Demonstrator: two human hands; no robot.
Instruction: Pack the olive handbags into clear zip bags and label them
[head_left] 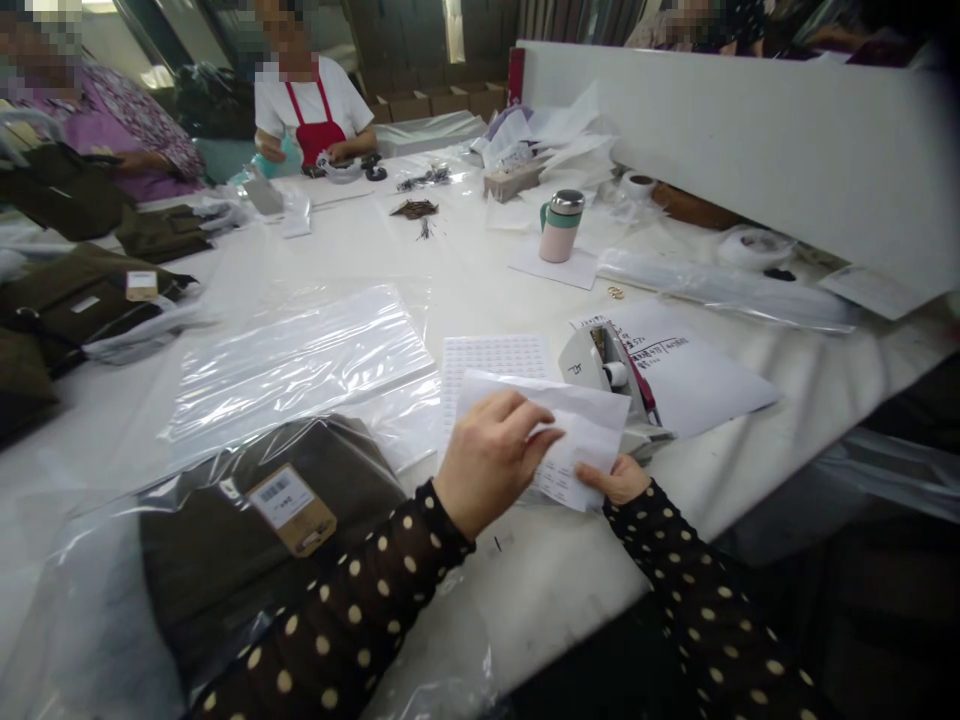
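My right hand (619, 480) grips the lower right edge of a white label sheet (577, 400), thumb on top. Small printed labels show along the sheet's lower part; its upper part looks blank. Over the sheet's middle, my left hand (495, 450) has thumb and fingers drawn together in a pinch; anything between the tips is too small to make out. A second printed label sheet (495, 355) lies flat just beyond. Left of my left forearm is a dark olive fabric item (217, 530) in a clear plastic bag, with a barcoded tag (292, 508) on it.
A label dispenser (611, 365) stands right of the sheet, beside a handwritten paper (697, 370). Flat plastic bags (300, 360) lie left. A pink-and-green mug (561, 228) stands farther back. Co-workers sit across the table, near olive bags (82, 290). A white board (720, 150) borders the right.
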